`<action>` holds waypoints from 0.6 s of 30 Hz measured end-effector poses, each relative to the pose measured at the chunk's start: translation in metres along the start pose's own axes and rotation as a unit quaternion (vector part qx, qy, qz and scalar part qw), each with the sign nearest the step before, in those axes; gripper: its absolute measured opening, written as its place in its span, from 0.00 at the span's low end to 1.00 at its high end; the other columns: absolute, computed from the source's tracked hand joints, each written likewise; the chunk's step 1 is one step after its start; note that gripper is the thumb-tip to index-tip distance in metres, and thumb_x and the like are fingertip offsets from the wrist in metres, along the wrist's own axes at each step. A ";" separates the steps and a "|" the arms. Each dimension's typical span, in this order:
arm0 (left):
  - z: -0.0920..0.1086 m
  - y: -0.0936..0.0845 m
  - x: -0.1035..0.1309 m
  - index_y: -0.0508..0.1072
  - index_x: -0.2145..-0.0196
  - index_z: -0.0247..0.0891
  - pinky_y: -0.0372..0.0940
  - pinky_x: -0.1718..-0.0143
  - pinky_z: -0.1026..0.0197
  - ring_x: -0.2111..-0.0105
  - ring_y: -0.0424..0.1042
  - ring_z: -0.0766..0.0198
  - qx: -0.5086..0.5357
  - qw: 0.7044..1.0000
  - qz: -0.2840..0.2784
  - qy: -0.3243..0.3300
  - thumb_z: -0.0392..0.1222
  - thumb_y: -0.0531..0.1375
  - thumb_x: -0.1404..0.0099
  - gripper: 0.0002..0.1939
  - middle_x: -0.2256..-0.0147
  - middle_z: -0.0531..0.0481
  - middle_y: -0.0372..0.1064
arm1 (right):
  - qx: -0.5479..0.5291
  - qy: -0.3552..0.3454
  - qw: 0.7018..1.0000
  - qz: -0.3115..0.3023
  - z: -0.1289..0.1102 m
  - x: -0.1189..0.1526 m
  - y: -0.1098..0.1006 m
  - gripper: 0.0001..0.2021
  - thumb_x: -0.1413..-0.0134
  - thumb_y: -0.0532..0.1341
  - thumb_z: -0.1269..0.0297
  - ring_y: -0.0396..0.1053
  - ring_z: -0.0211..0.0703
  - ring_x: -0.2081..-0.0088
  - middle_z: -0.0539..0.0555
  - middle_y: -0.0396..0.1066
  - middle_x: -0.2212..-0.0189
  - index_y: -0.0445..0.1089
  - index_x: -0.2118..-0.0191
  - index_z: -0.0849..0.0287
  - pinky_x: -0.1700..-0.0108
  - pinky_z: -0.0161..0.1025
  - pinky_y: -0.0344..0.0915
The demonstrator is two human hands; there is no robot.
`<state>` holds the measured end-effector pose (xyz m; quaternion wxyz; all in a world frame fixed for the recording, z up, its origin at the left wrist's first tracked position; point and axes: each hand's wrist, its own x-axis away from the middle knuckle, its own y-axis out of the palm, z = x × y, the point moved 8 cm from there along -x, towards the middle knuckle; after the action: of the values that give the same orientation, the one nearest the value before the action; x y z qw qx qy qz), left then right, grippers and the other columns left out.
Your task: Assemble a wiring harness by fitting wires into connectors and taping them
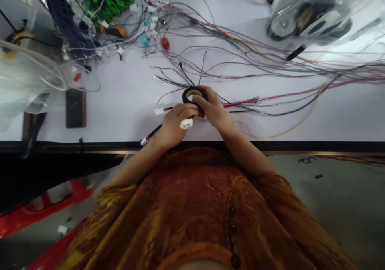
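Observation:
In the middle of the table, near its front edge, my right hand [212, 106] grips a roll of black tape [187, 93], thumb at its core. My left hand [176, 125] is closed around a bundle of thin wires, right beside the roll. A white connector [187, 123] sticks out over the left hand. Two more white connectors, one at the end of a black cable [155, 131] and one higher up [159, 111], lie to its left. Loose dark wire ends [171, 79] fan out beyond the roll. What the left fingertips pinch is partly hidden.
Long wires [270, 57] run across the table to the right. A phone [75, 108] lies at the left. Green connectors [116, 1] and a dark wire heap stand back left. Plastic bags [315, 17] with black rolls lie back right. A red stool [51, 202] stands below left.

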<state>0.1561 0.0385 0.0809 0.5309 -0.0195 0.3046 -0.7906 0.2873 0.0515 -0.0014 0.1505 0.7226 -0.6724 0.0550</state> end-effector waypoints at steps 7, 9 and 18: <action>-0.068 -0.010 -0.008 0.68 0.61 0.42 0.63 0.83 0.67 0.82 0.70 0.71 0.177 0.952 0.160 -0.191 0.60 0.60 0.31 0.18 0.67 0.51 0.77 | 0.200 -0.181 0.961 0.062 -0.005 0.050 -0.007 0.20 0.37 0.58 0.52 0.69 0.47 0.59 0.60 0.69 0.54 0.66 0.43 0.52 0.62 0.44 0.72; -0.058 -0.009 -0.012 0.68 0.61 0.41 0.68 0.78 0.66 0.78 0.74 0.69 0.168 0.961 0.136 -0.175 0.60 0.59 0.30 0.18 0.67 0.51 0.77 | 0.222 -0.213 0.950 0.045 -0.009 0.061 0.001 0.16 0.39 0.60 0.53 0.69 0.46 0.59 0.61 0.68 0.52 0.68 0.50 0.54 0.61 0.44 0.72; -0.030 -0.008 0.003 0.72 0.62 0.41 0.76 0.53 0.57 0.58 0.80 0.62 0.119 0.987 0.069 -0.085 0.57 0.59 0.29 0.16 0.58 0.46 0.79 | -0.068 0.014 0.995 0.076 0.001 -0.008 -0.028 0.20 0.39 0.60 0.49 0.54 0.29 0.80 0.46 0.63 0.69 0.59 0.46 0.51 0.82 0.30 0.50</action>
<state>0.1377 0.0522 0.0599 0.6065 -0.0021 0.1625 -0.7783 0.3139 0.0600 -0.0082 0.2042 0.6567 -0.7253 0.0310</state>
